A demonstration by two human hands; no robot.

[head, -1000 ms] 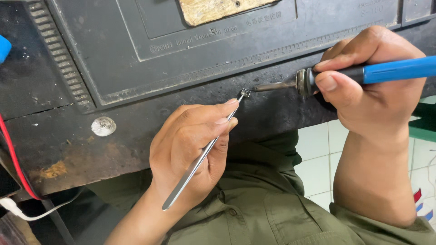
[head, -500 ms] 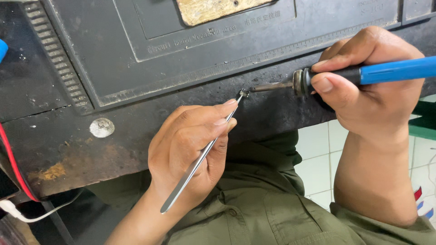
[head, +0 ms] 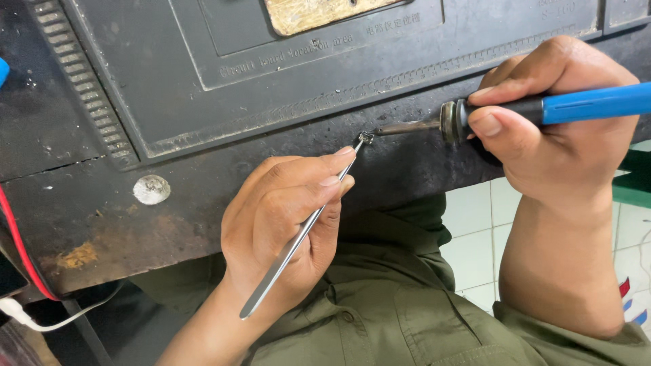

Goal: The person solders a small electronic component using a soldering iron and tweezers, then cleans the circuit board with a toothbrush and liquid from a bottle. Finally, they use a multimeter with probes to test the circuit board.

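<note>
My left hand (head: 285, 224) pinches metal tweezers (head: 298, 234) whose tips hold a tiny metal part (head: 367, 137) against the dark worn bench top (head: 203, 203). My right hand (head: 549, 129) grips a soldering iron with a blue handle (head: 590, 103). Its metal tip (head: 407, 127) points left and touches the small part at the tweezer tips. Both hands rest near the bench's front edge.
A dark moulded panel (head: 271, 88) with a ruler scale covers the bench's far side, with a tan plate (head: 319, 12) set in it. A round silver disc (head: 151, 189) lies at the left. Red and white wires (head: 27, 285) hang at the lower left. White floor tiles (head: 475, 244) show below.
The soldering iron tip has crept slightly left toward the part. The tweezers and both hands stay nearly still.
</note>
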